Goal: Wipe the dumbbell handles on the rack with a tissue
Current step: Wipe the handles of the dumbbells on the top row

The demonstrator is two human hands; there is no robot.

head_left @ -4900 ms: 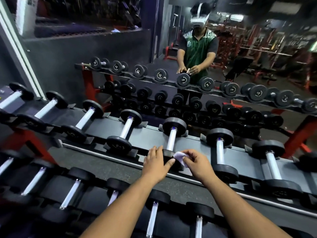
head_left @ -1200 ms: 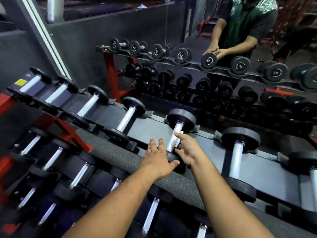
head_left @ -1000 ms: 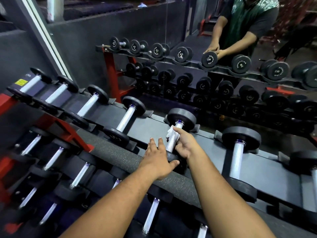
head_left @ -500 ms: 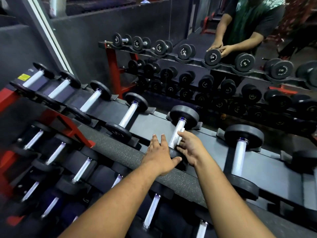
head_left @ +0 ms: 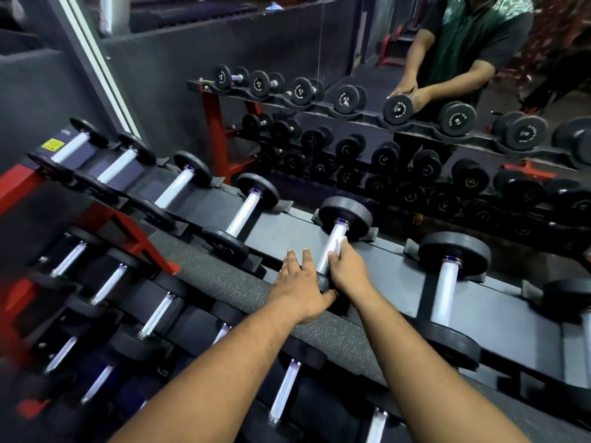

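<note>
While the left hand [head_left: 299, 284] rests with straight fingers on the near weight head of a dumbbell [head_left: 332, 247] on the top tier of the rack [head_left: 499, 302], the right hand [head_left: 347, 270] wraps a white tissue [head_left: 339, 247] around its chrome handle; a mirror [head_left: 367, 91] reflects both.

head view, seemingly near rack [head_left: 399, 273]

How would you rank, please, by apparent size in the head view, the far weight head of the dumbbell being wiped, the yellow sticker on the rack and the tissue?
1. Far weight head, clearly largest.
2. and 3. Yellow sticker and tissue: both small and look alike; the right hand hides most of the tissue, so I will not rank them.
</note>
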